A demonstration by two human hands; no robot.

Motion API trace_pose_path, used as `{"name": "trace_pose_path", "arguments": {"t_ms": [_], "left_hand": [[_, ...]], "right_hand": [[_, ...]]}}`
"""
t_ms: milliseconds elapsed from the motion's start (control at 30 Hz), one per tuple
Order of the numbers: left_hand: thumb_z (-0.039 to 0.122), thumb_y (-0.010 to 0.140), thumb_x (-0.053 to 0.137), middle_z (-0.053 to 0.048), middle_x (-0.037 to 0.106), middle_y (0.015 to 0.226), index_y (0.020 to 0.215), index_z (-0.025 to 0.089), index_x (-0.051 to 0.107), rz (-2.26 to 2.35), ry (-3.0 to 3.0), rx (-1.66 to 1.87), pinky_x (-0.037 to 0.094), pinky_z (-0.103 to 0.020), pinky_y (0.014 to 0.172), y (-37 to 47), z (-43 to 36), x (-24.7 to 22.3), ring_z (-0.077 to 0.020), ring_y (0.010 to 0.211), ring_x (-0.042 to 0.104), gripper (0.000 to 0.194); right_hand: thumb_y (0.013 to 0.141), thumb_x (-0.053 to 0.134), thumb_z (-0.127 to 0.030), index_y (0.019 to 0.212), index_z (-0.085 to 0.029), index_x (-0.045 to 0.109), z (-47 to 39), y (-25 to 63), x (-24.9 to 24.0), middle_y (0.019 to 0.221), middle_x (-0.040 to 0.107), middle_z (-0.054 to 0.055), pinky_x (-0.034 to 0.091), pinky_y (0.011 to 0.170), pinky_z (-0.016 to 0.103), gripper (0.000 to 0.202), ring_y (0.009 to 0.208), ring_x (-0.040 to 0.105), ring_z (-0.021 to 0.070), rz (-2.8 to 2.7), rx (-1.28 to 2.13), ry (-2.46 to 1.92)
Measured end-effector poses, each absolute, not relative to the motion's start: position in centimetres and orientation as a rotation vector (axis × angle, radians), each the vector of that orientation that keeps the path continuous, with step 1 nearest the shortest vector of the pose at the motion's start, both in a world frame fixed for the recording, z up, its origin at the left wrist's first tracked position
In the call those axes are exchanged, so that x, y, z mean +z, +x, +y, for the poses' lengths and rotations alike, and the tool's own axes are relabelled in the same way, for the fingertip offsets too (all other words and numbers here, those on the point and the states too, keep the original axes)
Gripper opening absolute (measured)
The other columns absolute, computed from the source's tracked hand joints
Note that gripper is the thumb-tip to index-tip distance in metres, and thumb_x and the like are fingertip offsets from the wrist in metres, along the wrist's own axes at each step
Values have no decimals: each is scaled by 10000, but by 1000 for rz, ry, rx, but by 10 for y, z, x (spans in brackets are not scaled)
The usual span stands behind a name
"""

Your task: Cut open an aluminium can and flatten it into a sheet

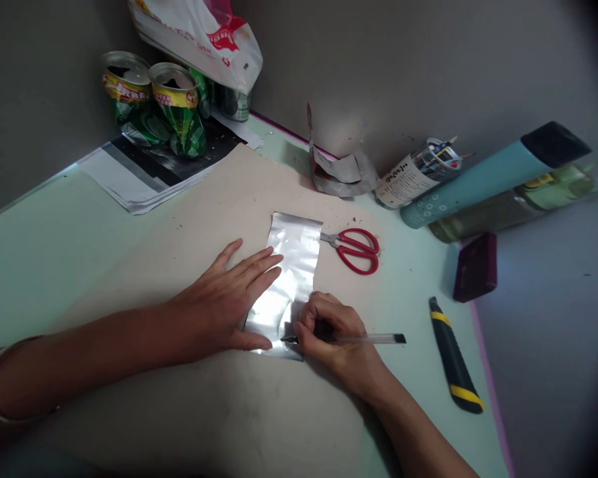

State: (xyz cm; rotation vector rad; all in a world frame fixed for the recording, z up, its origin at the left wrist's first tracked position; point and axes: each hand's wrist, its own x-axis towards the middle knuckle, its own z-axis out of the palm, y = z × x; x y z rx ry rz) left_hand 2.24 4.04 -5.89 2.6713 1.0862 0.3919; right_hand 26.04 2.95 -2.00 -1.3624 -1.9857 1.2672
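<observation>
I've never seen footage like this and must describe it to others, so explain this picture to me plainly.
There is no machine here: one person works bare-handed. The single picture comes from a camera worn on the head, looking forward and down. The left hand lies spread on a shiny silvery sheet; the right hand holds a pen, its tip at the sheet. Around them on the pale green table are red-handled scissors, a black-and-yellow cutter and crushed green cans.
</observation>
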Motion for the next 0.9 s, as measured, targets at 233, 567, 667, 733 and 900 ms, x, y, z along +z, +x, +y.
{"name": "trace_pose_path", "arguments": {"t_ms": [233,567,667,733,900], "left_hand": [[675,835,638,-215,374,1572,1455,77,325,1064,2668,373,-85,-483,1211,22,41,-57,-307,1519,214,916],[671,816,669,-205,382,1570,1451,77,328,1094,2664,384,-72,-490,1218,24,38,-55,-304,1517,218,934],[670,820,666,-207,382,1568,1447,78,331,1116,2660,378,-58,-497,1221,24,38,-55,-301,1519,213,925],[672,820,664,-206,384,1568,1446,81,331,1117,2662,382,-50,-498,1223,25,38,-55,-298,1520,214,923],[666,822,663,-201,389,1567,1452,96,323,1120,2658,396,-24,-505,1226,25,38,-55,-294,1519,220,915]], "right_hand": [[813,613,-156,624,-221,436,30,260,-19,652,503,-15,353,608,300,267,693,455,171,-1994,1283,-1359],[801,594,-133,615,-218,423,28,257,-23,644,512,-22,360,589,282,267,661,459,153,-1919,1212,-1379],[803,589,-131,618,-216,429,27,256,-25,650,505,-24,363,580,275,259,656,463,147,-1899,1202,-1382],[804,584,-135,623,-217,425,27,255,-26,647,493,-26,362,573,274,254,644,459,143,-1873,1201,-1386],[813,583,-153,631,-221,412,26,253,-27,637,471,-31,353,557,275,258,612,436,133,-1827,1190,-1400]]}}
